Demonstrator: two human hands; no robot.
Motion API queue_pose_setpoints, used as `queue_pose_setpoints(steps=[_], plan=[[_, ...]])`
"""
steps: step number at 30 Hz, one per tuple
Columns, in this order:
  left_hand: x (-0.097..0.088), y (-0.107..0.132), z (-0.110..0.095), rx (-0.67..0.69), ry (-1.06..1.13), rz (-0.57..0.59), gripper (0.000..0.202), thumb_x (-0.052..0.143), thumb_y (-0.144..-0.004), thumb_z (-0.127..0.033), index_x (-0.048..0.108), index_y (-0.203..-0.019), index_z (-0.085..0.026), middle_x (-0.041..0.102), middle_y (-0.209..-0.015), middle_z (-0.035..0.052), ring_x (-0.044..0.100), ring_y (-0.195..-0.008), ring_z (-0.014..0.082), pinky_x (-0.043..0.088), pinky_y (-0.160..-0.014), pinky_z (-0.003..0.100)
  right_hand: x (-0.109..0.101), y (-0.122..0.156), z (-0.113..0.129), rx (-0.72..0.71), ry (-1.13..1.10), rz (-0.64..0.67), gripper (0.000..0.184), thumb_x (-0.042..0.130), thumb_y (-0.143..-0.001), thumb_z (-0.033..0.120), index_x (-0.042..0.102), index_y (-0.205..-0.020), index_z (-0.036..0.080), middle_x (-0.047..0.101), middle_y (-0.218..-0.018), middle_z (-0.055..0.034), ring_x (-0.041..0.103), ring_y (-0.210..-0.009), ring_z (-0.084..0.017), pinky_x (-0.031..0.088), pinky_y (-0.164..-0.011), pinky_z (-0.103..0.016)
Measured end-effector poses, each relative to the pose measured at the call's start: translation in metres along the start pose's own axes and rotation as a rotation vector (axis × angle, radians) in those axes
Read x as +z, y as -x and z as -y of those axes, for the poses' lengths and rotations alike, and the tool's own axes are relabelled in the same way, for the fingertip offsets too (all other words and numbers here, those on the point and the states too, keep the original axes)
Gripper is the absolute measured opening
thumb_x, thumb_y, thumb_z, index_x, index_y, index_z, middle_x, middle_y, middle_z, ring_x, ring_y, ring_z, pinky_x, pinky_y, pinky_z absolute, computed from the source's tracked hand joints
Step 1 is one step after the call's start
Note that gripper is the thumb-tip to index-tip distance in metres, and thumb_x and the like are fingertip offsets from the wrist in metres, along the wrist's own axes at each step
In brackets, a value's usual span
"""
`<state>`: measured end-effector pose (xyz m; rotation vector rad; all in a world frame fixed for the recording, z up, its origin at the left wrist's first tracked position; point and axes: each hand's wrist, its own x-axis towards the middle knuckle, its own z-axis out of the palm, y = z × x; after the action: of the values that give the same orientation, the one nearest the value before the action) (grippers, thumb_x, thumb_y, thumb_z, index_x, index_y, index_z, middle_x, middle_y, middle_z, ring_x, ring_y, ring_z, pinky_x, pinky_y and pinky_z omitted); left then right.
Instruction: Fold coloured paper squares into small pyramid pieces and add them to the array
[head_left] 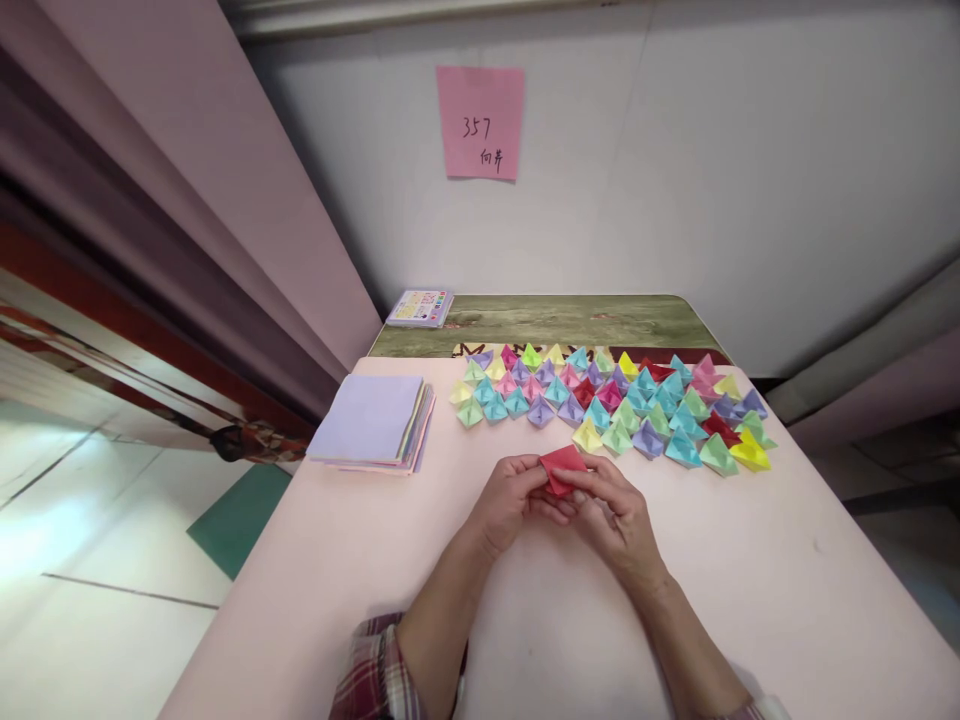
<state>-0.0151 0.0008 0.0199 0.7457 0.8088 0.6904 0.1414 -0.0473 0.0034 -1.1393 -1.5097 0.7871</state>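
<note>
A small folded piece of red paper point(564, 462) is held up between both hands, just above the table. My left hand point(516, 495) grips its left side with fingers closed. From the right, my right hand point(616, 505) pinches the same paper, its index finger lying across the front. The lower part of the paper is partly hidden by fingers. Right behind the hands stand rows of folded paper boats point(541, 410) in blue, green, yellow, pink, purple and red.
A stack of coloured paper sheets point(367, 420), purple on top, lies at the table's left. A printed packet point(420, 308) rests at the back left on a wood-patterned surface point(570, 318). The pink table point(757, 590) meets a white wall bearing a pink note point(480, 123).
</note>
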Motion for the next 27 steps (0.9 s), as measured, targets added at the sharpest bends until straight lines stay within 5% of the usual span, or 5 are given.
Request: queue_pose_setpoints(steps=[6, 12, 20, 27], plan=[[-0.003, 0.001, 0.001, 0.036, 0.015, 0.053, 0.037, 0.069, -0.076, -0.043, 0.069, -0.086, -0.007, 0.072, -0.072, 0.0124, 0.069, -0.063, 0.0195, 0.057, -0.061, 0.03, 0.0, 0.001, -0.005, 0.022, 0.025, -0.03, 0.027, 0.053, -0.092, 0.032, 0.074, -0.109, 0.029, 0.062, -0.118, -0.0092, 0.058, -0.11, -0.027, 0.049, -0.092, -0.043], [-0.005, 0.0, 0.003, 0.031, -0.077, 0.08, 0.045, 0.082, -0.066, -0.038, 0.069, -0.097, -0.008, 0.072, -0.075, 0.0105, 0.069, -0.065, 0.0193, 0.057, -0.064, 0.031, 0.007, 0.0, -0.013, 0.121, -0.017, -0.134, 0.025, 0.064, -0.086, 0.034, 0.072, -0.109, 0.029, 0.066, -0.111, -0.0087, 0.061, -0.104, -0.025, 0.054, -0.084, -0.038], [-0.007, 0.0, 0.002, 0.122, -0.148, 0.045, 0.033, 0.079, -0.07, -0.036, 0.071, -0.089, -0.01, 0.071, -0.077, 0.0081, 0.065, -0.066, 0.0159, 0.053, -0.067, 0.028, 0.006, 0.0, -0.017, 0.147, -0.001, -0.091, 0.026, 0.067, -0.084, 0.033, 0.073, -0.109, 0.029, 0.066, -0.113, -0.0081, 0.06, -0.107, -0.025, 0.052, -0.088, -0.039], [-0.006, -0.001, 0.001, 0.172, -0.211, 0.092, 0.022, 0.073, -0.076, -0.03, 0.066, -0.085, -0.011, 0.069, -0.075, 0.0054, 0.064, -0.067, 0.0147, 0.052, -0.069, 0.028, 0.004, 0.0, -0.015, 0.273, -0.099, -0.067, 0.024, 0.072, -0.08, 0.036, 0.075, -0.101, 0.026, 0.07, -0.093, -0.0062, 0.066, -0.079, -0.022, 0.055, -0.069, -0.034]])
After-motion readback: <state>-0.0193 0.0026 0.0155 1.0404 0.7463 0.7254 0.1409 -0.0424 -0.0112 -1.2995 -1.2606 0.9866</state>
